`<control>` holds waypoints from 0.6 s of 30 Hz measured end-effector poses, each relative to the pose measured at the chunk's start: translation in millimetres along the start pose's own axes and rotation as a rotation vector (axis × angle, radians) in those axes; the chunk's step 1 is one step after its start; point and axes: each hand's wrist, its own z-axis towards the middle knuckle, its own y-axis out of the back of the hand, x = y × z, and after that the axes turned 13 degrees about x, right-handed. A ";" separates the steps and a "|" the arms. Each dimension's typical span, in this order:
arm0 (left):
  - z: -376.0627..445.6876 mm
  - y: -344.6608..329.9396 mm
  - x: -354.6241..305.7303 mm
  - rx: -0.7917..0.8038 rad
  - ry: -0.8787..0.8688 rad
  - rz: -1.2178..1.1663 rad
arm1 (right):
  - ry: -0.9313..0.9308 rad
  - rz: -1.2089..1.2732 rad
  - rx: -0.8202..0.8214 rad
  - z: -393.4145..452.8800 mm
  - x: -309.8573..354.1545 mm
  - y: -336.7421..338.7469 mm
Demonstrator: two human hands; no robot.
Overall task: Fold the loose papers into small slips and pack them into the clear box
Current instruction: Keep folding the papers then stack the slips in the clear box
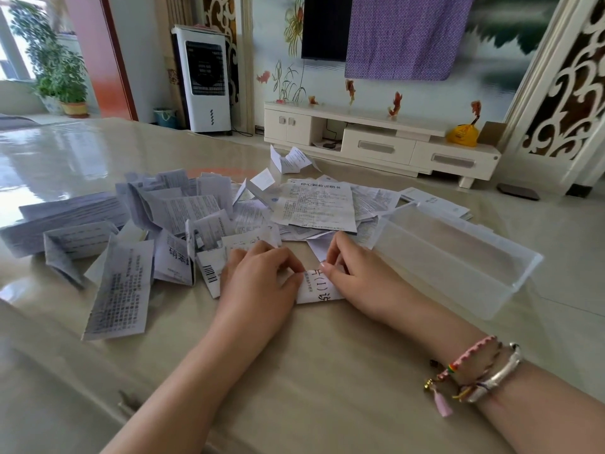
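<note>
A: Fig. legend, centre of frame. What is shown?

B: A small folded paper slip is seen flat on the table, w/ large black characters printed on top. It is pinched at its upper edge from both sides. The left hand is laid at the slip's 9 o'clock, fingers curled, fingertips closed on the paper edge. The right hand is laid at 3 o'clock, fingers likewise curled onto the paper. So both hands are grasping the slip; neither is released.

A: And the clear box?

B: The clear box is placed at approx. 3 o'clock from the hands, near the right hand but not touched by it. It is a shallow transparent tray, open side up, long axis running toward 4 o'clock. No slips can be made out inside.

A: Remaining papers?

B: A pile of loose papers is spread from 9 to 1 o'clock of the hands, some creased, some part-folded. One large flat leaflet is laid at 12 o'clock on top of others. A long strip is seen at 9 o'clock, and a barcode piece lies just beside the left hand. A stacked bundle is noted at 10 o'clock. Bracelets are worn on the right wrist.
</note>
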 end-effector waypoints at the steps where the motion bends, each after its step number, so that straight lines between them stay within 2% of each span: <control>1: -0.3 -0.1 -0.1 -0.003 0.000 0.017 | 0.003 -0.020 -0.019 1.0 -0.5 -2.1; 10: -5.8 -1.2 -3.0 -0.043 -0.059 0.177 | -0.043 -0.144 -0.044 0.7 0.5 -8.5; 14: -10.5 -3.4 -4.0 -0.066 -0.135 0.268 | -0.066 -0.206 -0.064 -1.4 2.5 -10.6; 18: -12.2 -6.9 -1.9 -0.093 -0.182 0.403 | 0.025 -0.389 -0.213 -7.2 3.0 -12.8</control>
